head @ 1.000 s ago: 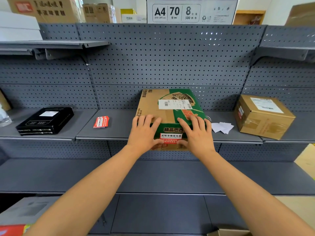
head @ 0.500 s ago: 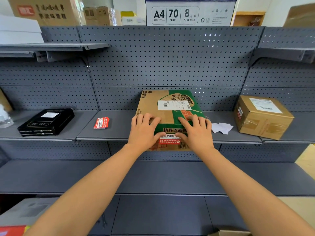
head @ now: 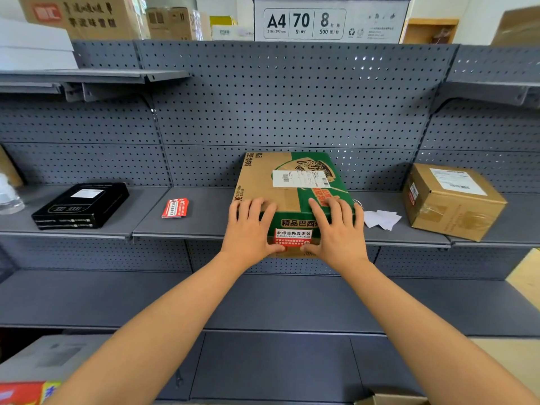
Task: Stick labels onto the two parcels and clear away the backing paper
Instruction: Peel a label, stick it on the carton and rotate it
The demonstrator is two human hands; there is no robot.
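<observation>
Two hands lie flat on one parcel, neither clasping anything. Left hand [head: 251, 229]: fingers [head: 248, 207] straight and spread, palm-down on the top face near its front edge; the thumb drops over the edge onto the front face. Right hand [head: 340, 233]: same pose, mirrored, just beside the left.

Between the two thumbs sits a red-and-white label [head: 293, 236], a smooth rectangle with printed text, stuck flat on the front face. Each thumb tip touches a lower corner of it.

The green-and-tan parcel [head: 292, 185] is a low, matte corrugated-card box with glossy tape down its top seam. A white shipping slip [head: 301, 179] lies flat on top. The box stands mid-shelf at the front lip of the grey metal shelf [head: 198, 223].

Right of it, close by, thin white backing paper scraps [head: 381, 219] lie loose and overlapping. Further right stands the brown parcel [head: 455, 206], a squarer box wrapped in shiny tape, with a white slip on top.

Left, on the same shelf: a small stack of red labels [head: 175, 208], then a flat black box [head: 81, 204]. Behind everything runs a perforated grey back panel [head: 292, 97].
</observation>
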